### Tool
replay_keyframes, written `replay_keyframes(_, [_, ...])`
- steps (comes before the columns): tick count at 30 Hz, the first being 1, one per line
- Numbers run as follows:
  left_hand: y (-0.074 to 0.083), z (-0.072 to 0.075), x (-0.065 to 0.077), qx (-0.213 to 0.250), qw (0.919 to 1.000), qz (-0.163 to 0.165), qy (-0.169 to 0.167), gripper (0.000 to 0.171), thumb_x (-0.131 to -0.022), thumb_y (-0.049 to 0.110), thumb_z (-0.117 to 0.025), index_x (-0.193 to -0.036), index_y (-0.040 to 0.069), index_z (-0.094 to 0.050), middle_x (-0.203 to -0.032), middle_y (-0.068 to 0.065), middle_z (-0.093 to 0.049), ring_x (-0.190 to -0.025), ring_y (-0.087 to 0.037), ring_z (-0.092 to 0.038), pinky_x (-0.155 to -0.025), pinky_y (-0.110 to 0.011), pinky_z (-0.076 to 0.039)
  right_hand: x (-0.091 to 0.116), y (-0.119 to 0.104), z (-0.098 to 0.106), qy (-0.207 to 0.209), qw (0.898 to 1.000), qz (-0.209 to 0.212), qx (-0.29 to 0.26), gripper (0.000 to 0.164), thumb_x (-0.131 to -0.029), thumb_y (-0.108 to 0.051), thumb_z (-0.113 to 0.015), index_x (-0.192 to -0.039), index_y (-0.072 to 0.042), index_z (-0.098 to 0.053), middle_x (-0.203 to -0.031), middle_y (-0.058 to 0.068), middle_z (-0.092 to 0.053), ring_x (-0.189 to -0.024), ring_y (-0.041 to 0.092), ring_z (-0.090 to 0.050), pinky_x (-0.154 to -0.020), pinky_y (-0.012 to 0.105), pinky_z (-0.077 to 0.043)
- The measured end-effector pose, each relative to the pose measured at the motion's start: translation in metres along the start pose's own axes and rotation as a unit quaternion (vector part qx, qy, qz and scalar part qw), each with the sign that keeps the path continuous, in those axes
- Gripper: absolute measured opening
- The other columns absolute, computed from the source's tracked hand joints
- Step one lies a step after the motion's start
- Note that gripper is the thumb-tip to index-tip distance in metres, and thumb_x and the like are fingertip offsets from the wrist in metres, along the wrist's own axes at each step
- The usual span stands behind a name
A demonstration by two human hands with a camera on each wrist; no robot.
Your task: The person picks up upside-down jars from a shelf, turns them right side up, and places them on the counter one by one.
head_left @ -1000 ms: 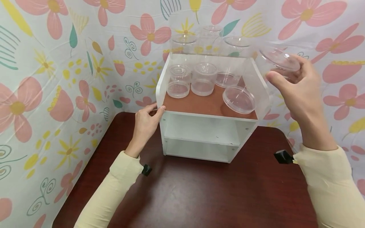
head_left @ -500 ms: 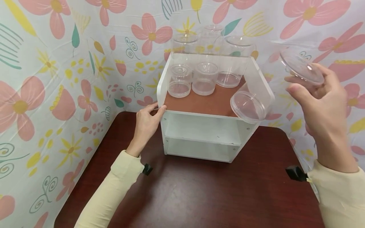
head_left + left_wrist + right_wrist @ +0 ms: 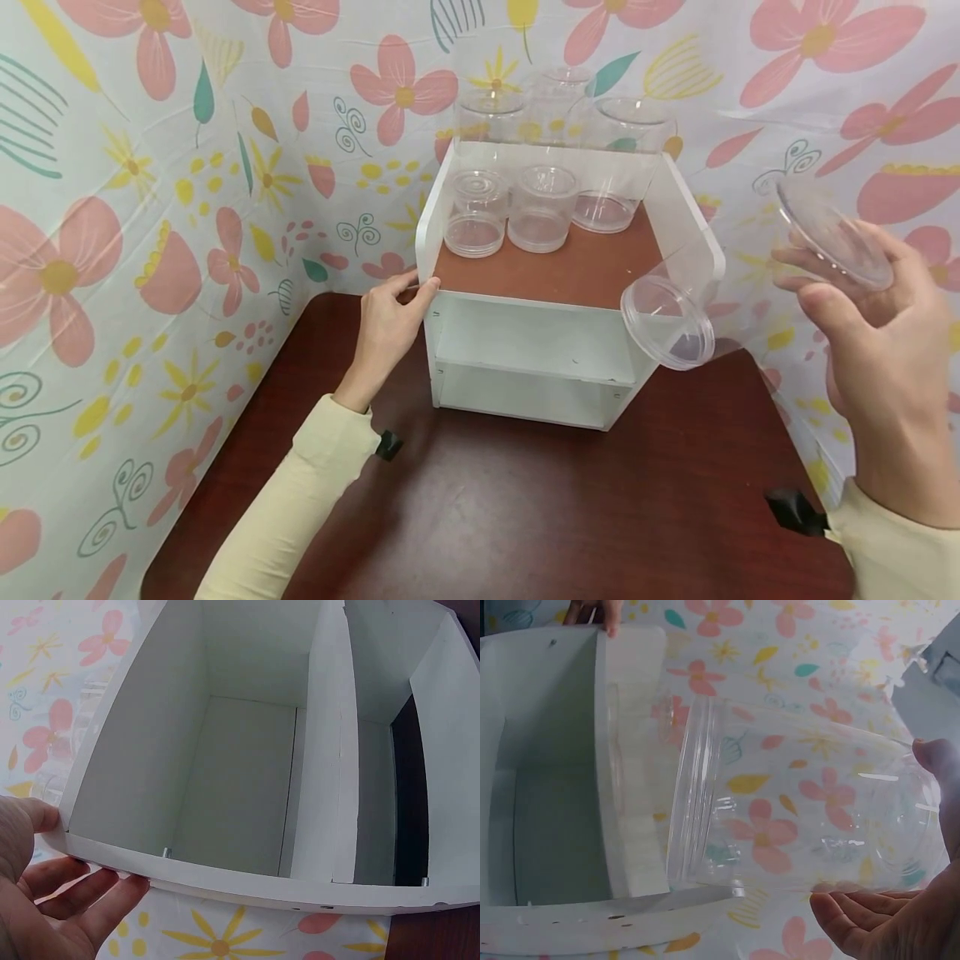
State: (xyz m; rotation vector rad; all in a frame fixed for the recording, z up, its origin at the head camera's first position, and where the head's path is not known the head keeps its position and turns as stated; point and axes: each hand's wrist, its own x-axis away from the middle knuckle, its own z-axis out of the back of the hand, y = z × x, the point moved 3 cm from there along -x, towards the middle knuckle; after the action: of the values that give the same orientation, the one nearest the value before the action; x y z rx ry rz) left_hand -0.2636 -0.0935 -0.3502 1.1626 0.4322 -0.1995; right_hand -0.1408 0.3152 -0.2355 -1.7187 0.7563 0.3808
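Note:
My right hand (image 3: 903,333) grips a large clear plastic jar (image 3: 667,323) by its rounded end, thumb on one side and fingers on the other. The jar is tilted, its ridged end toward the front right corner of a small white shelf unit (image 3: 536,333). In the right wrist view the see-through jar (image 3: 780,799) lies nearly sideways, beside the unit's edge. My left hand (image 3: 392,329) holds the unit's front left top corner, and the left wrist view shows its thumb and fingers (image 3: 112,900) on either side of the white side panel.
Several clear jars stand on the unit's brown top (image 3: 570,271), including a front middle jar (image 3: 542,212) and a back right jar (image 3: 603,212). White side panels flank them. The unit stands on a dark red-brown table (image 3: 480,508), with a flowered cloth (image 3: 225,167) behind.
My right hand has moved right and down, carrying the jar from over the brown top out past the unit's front right corner. The jar tilts more now. My left hand stays at its corner.

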Motion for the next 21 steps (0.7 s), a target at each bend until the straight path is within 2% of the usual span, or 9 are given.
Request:
replay_keyframes(4, [-0.001,0.000,0.000,0.003,1.0000,0.001,-0.003,0.040,-0.098,0.038,-0.072,-0.124,0.008,-0.076,-0.112,-0.007,-0.076,-0.099,-0.019,-0.074,-0.084,-0.041,-0.058,0.009,0.002,0.007,-0.011,1.000,0.004,-0.004,0.063,-0.080,0.015,-0.078,-0.138,0.013,-0.052,-0.125,0.030,-0.066,-0.107,0.033,-0.069,-0.087,0.028,-0.057])
replay_keyframes(8, [0.000,0.001,0.001,0.006,1.0000,0.002,-0.005,0.039,-0.098,0.039,-0.072,-0.124,0.010,-0.076,-0.114,-0.007,-0.075,-0.100,-0.019,-0.073,-0.086,-0.041,-0.058,0.015,0.006,0.012,-0.049,0.997,0.024,-0.047,0.065,-0.080,0.018,-0.077,-0.138,0.020,-0.047,-0.122,0.032,-0.066,-0.109,0.036,-0.068,-0.089,0.031,-0.057])
replay_keyframes(11, [0.000,0.001,0.001,0.005,1.0000,0.003,-0.004,0.038,-0.098,0.038,-0.072,-0.124,0.010,-0.076,-0.114,-0.006,-0.075,-0.100,-0.018,-0.073,-0.086,-0.040,-0.059,0.022,0.009,0.016,-0.064,0.996,0.019,-0.056,0.066,-0.082,0.018,-0.075,-0.140,0.022,-0.044,-0.122,0.032,-0.066,-0.107,0.035,-0.069,-0.092,0.032,-0.056])
replay_keyframes(16, [0.000,0.001,0.000,0.002,1.0000,0.004,-0.002,0.039,-0.098,0.038,-0.072,-0.124,0.010,-0.076,-0.114,-0.006,-0.075,-0.100,-0.019,-0.073,-0.086,-0.040,-0.059,0.035,0.016,0.023,-0.063,0.996,0.009,-0.061,0.063,-0.085,0.020,-0.070,-0.141,0.022,-0.042,-0.122,0.031,-0.067,-0.104,0.034,-0.071,-0.096,0.032,-0.053])
replay_keyframes(21, [-0.001,0.001,0.001,0.001,1.0000,0.005,-0.002,0.040,-0.098,0.040,-0.071,-0.125,0.010,-0.076,-0.113,-0.006,-0.075,-0.099,-0.018,-0.074,-0.086,-0.040,-0.059,0.045,0.024,0.029,-0.061,0.994,-0.005,-0.086,0.063,-0.085,0.021,-0.069,-0.141,0.022,-0.041,-0.123,0.032,-0.066,-0.111,0.036,-0.068,-0.096,0.034,-0.054])
